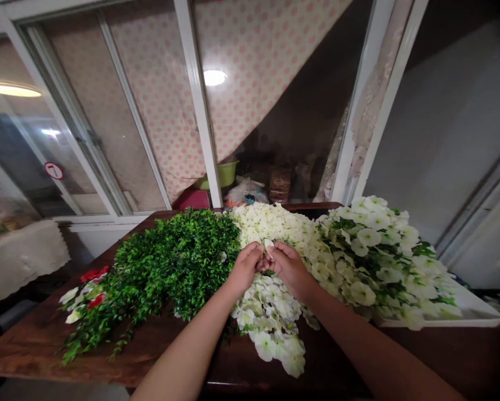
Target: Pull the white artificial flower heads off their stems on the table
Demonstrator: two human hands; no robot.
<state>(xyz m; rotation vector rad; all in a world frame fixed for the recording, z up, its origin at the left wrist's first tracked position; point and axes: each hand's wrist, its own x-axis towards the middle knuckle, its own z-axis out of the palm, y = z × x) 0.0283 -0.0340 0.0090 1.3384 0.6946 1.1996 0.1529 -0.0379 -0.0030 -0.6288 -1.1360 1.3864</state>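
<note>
The right hand (289,268) is closed, pinching a white petal (268,244) at its fingertips, tip pointing up and away; the curled left hand (244,268) sits just beside it, over white flowers (270,312), green leaves (183,262) to its left

Dim light, lamp glare (214,78), warped edges

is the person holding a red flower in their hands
No, the left hand and right hand meet around a white petal, while the red flowers lie away among green leaves.
</note>
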